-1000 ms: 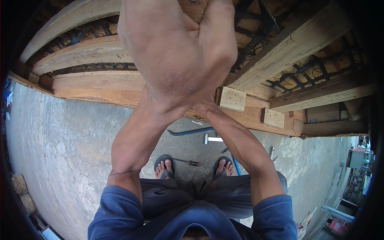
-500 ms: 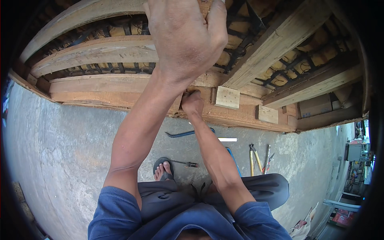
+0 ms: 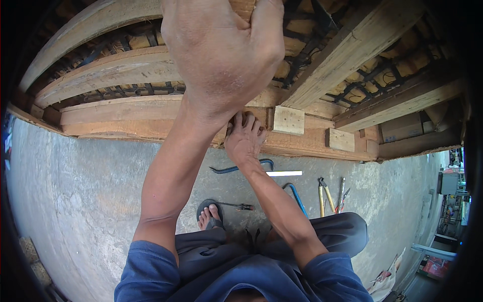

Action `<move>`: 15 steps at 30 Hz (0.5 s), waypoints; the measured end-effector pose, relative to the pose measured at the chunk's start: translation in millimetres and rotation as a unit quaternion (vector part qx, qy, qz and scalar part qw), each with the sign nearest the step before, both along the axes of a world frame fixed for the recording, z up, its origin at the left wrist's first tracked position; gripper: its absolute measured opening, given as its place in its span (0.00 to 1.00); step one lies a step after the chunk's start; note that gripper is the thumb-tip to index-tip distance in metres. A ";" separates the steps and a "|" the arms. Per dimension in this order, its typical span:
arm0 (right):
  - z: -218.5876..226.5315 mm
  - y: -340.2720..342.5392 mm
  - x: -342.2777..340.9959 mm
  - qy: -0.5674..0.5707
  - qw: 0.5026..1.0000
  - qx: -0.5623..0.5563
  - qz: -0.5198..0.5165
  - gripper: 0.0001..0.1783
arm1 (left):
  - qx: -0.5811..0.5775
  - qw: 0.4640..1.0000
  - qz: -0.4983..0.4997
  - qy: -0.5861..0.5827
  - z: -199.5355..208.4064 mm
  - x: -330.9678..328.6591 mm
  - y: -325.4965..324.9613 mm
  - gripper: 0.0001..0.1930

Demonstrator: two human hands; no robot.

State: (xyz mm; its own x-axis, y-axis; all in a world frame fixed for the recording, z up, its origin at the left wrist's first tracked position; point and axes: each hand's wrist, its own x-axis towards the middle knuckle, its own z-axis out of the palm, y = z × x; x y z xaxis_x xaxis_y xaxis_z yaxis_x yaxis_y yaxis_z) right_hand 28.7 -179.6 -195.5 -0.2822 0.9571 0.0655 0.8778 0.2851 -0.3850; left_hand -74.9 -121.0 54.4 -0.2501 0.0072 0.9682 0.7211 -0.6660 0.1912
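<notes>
A large wooden frame [image 3: 121, 123] with slats and black webbing fills the upper part of the view. My left hand [image 3: 221, 55], close to the camera, has its thumb and fingers closed round a wooden piece [image 3: 243, 7] at the top edge; most of that piece is hidden behind the hand. Lower down, my right hand [image 3: 245, 138] rests against the frame's near rail beside a small wooden block [image 3: 289, 121]. The fingers there are spread and slightly bent, with nothing visible in them. My left forearm crosses in front of part of the rail.
On the concrete floor [image 3: 100, 201] lie a dark blue bent bar [image 3: 231, 169], a blue bar [image 3: 298, 201], a white strip [image 3: 285, 173], yellow-handled cutters [image 3: 326, 196] and a thin rod with a dark end [image 3: 236, 206]. My sandalled foot [image 3: 210, 215] is near the rod.
My right hand has gone from a closed fist at the rail to spread fingers. The left hand appears slightly larger and farther left, still round the wooden piece.
</notes>
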 end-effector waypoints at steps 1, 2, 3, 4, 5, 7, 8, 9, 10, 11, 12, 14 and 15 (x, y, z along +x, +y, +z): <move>-13.6 -5.2 1.4 -0.001 1.000 0.016 0.000 0.30 | 0.006 1.000 0.013 0.015 0.9 -1.2 -0.8 0.18; -31.1 -12.5 3.7 -0.001 0.999 0.032 -0.001 0.30 | 0.017 1.000 0.006 0.024 0.5 -3.3 1.9 0.17; -43.9 -16.0 4.1 0.000 0.999 0.050 0.001 0.30 | 0.028 0.999 0.000 0.036 1.3 -6.0 3.4 0.17; -52.2 -18.3 5.9 0.012 0.998 0.062 0.000 0.30 | 0.039 0.998 -0.026 0.040 3.6 -6.4 6.1 0.16; -60.2 -19.9 8.7 0.024 0.997 0.073 -0.002 0.31 | 0.017 0.999 -0.028 0.039 2.2 -3.1 0.0 0.16; -66.7 -22.3 12.3 0.038 0.996 0.075 -0.002 0.31 | -0.016 0.999 -0.026 0.037 9.1 3.3 -11.2 0.15; -65.2 -22.6 13.2 0.039 0.997 0.065 0.000 0.31 | 0.011 0.999 -0.027 0.039 3.3 -1.2 0.5 0.15; -63.9 -21.3 12.7 0.040 0.998 0.055 0.001 0.31 | 0.019 0.999 -0.045 0.021 2.0 -1.4 5.5 0.15; -62.3 -20.4 15.5 0.051 0.993 0.103 -0.001 0.27 | 0.031 0.998 -0.063 0.002 -0.2 -0.6 12.0 0.15; -54.6 -26.2 19.8 0.106 0.992 0.062 0.003 0.25 | 0.016 0.995 -0.091 -0.036 -2.8 2.7 11.7 0.15; -45.5 -30.5 30.2 0.160 0.987 0.020 0.006 0.23 | 0.006 0.995 -0.094 -0.039 -4.2 2.0 7.7 0.15; -41.4 -43.7 52.6 0.204 0.979 0.007 0.007 0.17 | -0.003 0.996 -0.082 -0.015 3.8 2.7 -3.9 0.14; -46.5 -58.6 58.2 0.188 0.980 -0.064 0.012 0.17 | 0.009 0.996 -0.086 0.001 2.8 -0.2 -1.3 0.14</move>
State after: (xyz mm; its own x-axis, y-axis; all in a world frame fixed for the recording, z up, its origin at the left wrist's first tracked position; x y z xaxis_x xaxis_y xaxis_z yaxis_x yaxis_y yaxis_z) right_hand 86.9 -238.2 -242.0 -0.2832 0.9578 0.0495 0.6602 0.2321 -0.7143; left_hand -75.1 -122.3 57.2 -0.2443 0.0330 0.9691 0.5970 -0.7824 0.1772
